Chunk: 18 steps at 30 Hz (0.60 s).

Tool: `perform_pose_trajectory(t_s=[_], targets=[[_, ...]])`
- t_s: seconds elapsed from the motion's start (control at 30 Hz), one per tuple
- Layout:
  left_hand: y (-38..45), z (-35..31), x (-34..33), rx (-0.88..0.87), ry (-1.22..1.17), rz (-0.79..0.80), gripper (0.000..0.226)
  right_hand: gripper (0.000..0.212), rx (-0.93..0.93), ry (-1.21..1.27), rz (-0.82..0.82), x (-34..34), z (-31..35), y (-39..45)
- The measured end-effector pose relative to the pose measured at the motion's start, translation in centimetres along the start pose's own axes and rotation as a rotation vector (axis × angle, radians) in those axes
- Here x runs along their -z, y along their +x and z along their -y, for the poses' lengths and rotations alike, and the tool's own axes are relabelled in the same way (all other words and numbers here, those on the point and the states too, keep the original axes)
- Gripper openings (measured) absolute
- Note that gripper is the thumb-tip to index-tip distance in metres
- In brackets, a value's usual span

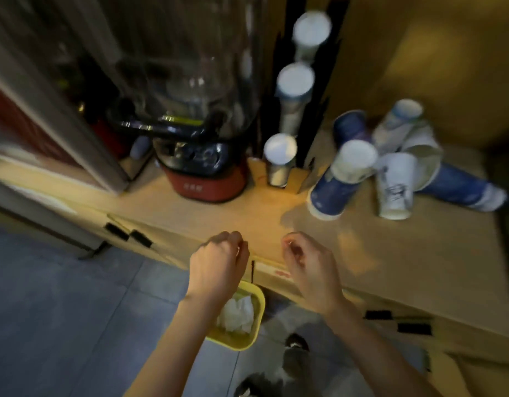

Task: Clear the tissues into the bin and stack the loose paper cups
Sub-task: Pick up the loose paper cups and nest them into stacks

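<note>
A yellow bin (257, 319) hangs below the counter's front edge with white tissues (237, 313) inside it. My left hand (218, 262) hovers above the bin, fingers curled with nothing visible in them. My right hand (307, 262) is over the counter edge, fingers loosely curled and empty. Loose paper cups lie at the back right: a blue and white stack (339, 179) standing upside down, a white cup (395, 186), a blue cup on its side (462, 187), another blue cup (350, 127) and a white one (396, 124).
A red-based blender (201, 156) with a clear jar stands on the wooden counter (390, 253). A black cup dispenser rack (293, 110) holds three cup columns beside it. Drawer handles (127, 234) line the counter front. My shoe (296, 342) is on the grey tiled floor.
</note>
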<state>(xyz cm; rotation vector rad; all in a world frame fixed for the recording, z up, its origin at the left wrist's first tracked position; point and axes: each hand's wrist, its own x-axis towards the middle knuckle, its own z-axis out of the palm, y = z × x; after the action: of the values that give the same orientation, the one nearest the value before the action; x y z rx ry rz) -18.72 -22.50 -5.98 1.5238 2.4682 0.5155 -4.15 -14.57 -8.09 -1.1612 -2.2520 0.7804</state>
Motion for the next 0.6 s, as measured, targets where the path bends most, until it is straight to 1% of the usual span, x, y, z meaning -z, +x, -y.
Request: perform_pose_trajectory(t_s=[0.1, 0.2, 0.33, 0.43, 0.6], targets=[[1.4, -4.5, 1.5, -0.152, -0.023, -0.052, 0.027, 0.007, -0.065, -0.02, -0.08, 5.1, -1.0, 1.0], [2.8, -9.6, 1.7, -0.264, -0.029, -0.042, 0.036, 0.02, -0.188, -0.054, -0.154, 9.7, -3.1, 1.6], [4.6, -15.8, 1.1, -0.376, -0.036, -0.053, 0.034, 0.025, -0.287, -0.107, -0.209, 14.8, -6.9, 2.2], [5.8, -19.4, 0.2, -0.419, -0.053, -0.027, 0.034, 0.024, -0.338, -0.151, -0.182, 17.9, -10.0, 2.8], [8.4, -23.6, -2.9, -0.421, -0.025, 0.032, 0.035, 0.024, -0.335, -0.266, -0.079, 21.4, -14.7, 4.7]])
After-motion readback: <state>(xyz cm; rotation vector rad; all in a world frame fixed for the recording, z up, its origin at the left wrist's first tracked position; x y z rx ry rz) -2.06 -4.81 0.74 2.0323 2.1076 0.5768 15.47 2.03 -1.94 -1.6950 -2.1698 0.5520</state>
